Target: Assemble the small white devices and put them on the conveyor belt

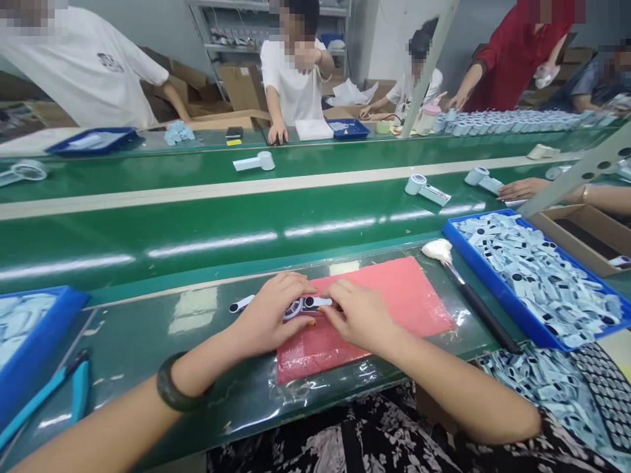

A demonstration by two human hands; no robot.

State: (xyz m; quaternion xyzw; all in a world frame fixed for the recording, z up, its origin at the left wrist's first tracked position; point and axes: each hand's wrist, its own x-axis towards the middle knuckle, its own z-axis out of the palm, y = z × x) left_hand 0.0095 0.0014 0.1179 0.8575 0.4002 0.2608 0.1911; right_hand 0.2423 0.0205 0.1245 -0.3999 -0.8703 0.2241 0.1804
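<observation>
Over a red mat (409, 302) on the green bench, my left hand (276, 309) curls round a white device with a ring-shaped part (294, 307). My right hand (357, 315) pinches the right end of its light-coloured handle (316, 302), which has a black round spot. The fingers cover part of the device. Just left of my left hand, a small white piece (241, 304) with a black dot lies on the bench.
Right of the mat lies a black-handled tool (478, 309) with a white head. A blue tray (456, 235) of small parts stands beyond it. Teal pliers (79, 387) and another blue tray (59, 315) are at left. Devices rest on the green belt (197, 226); people sit opposite.
</observation>
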